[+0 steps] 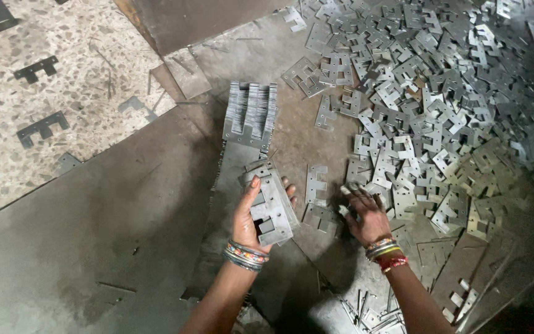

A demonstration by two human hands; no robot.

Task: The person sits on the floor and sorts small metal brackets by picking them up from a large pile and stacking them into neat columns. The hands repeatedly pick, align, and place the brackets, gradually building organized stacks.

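**Stamped plates being gathered on a steel sheet**

A loose heap of plates [440, 105] is spreading right of the steel sheet [94, 235], crowding the right hand [366, 216], whose fingers are pressing down on plates at the heap's edge. A standing stack [251, 114] is sitting left of the heap. Below it, the left hand [248, 216] is gripping a small bundle of plates [271, 204]. Stray plates [41, 127] are lying far left of the heap on the speckled floor [32, 93].

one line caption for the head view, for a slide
Left hand holds a stack of stamped plates; right hand reaches into the loose pile.
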